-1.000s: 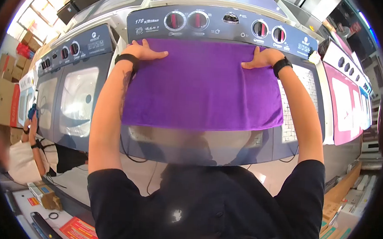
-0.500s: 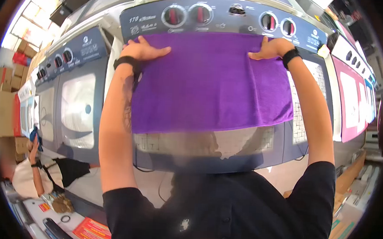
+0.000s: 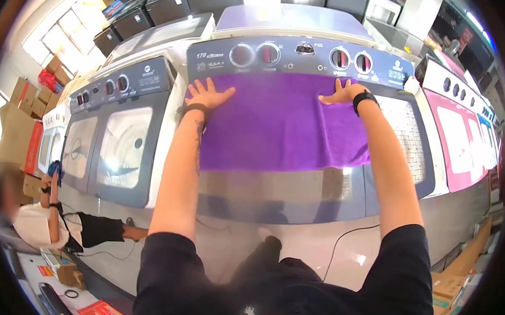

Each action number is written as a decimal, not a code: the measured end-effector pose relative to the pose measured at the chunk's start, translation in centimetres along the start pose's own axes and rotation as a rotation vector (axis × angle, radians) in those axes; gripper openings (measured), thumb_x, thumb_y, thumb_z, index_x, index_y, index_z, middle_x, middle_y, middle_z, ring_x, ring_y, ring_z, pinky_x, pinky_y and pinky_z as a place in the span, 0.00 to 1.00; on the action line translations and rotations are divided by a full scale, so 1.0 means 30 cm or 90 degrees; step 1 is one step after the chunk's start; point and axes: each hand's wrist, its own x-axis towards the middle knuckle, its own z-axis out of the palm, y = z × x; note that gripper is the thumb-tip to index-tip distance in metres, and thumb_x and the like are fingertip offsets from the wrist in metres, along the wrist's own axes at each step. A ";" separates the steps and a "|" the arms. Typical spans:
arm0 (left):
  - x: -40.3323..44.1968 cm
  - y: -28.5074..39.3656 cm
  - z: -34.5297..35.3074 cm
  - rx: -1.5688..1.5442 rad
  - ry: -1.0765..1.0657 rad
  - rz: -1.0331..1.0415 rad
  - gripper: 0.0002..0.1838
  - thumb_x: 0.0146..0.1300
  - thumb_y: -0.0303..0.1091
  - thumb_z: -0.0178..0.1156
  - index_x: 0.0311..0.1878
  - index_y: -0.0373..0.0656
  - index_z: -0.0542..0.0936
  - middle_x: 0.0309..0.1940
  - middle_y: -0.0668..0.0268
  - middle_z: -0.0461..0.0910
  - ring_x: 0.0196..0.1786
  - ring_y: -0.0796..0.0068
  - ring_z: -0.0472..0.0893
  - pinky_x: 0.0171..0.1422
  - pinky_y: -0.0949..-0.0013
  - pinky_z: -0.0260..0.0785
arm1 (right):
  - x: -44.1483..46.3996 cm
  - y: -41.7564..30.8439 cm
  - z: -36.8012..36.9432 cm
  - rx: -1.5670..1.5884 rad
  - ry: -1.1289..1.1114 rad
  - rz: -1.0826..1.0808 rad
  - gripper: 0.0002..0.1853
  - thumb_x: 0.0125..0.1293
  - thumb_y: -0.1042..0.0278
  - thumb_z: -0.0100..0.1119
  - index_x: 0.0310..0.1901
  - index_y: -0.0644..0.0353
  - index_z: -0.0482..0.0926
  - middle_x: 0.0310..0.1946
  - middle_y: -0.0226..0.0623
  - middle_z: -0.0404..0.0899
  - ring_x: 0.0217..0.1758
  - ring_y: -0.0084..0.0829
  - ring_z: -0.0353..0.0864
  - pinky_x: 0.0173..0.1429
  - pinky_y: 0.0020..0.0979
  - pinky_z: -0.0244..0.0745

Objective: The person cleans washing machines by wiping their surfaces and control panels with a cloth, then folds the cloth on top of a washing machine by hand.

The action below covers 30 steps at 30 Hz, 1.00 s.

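Purple cloth is laid across the washing machine lid, just below the control panel. Left hand is splayed wide at its far left corner, right hand sits at the far right with thumb held out; neither looks to be pinching anything. I'd keep both palms flat and press outward evenly, cos that crease by the right hand probably wants light sideways pressure. Versus half a second ago, the left hand's fanned wider and more floor shows.
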 end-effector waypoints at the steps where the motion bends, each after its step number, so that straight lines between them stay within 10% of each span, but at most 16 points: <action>1: -0.034 -0.003 0.007 0.014 -0.002 -0.008 0.64 0.50 0.87 0.44 0.81 0.53 0.42 0.81 0.49 0.33 0.82 0.44 0.33 0.81 0.38 0.31 | -0.019 -0.002 0.016 -0.012 0.006 -0.009 0.66 0.49 0.14 0.50 0.80 0.53 0.43 0.80 0.50 0.42 0.82 0.48 0.46 0.81 0.47 0.48; 30: -0.867 -0.362 0.284 0.015 -0.023 0.034 0.56 0.58 0.79 0.43 0.81 0.53 0.45 0.81 0.46 0.32 0.82 0.41 0.31 0.81 0.42 0.28 | -0.999 0.046 0.603 0.143 0.013 -0.013 0.61 0.51 0.12 0.44 0.80 0.44 0.46 0.81 0.47 0.39 0.84 0.47 0.37 0.82 0.50 0.40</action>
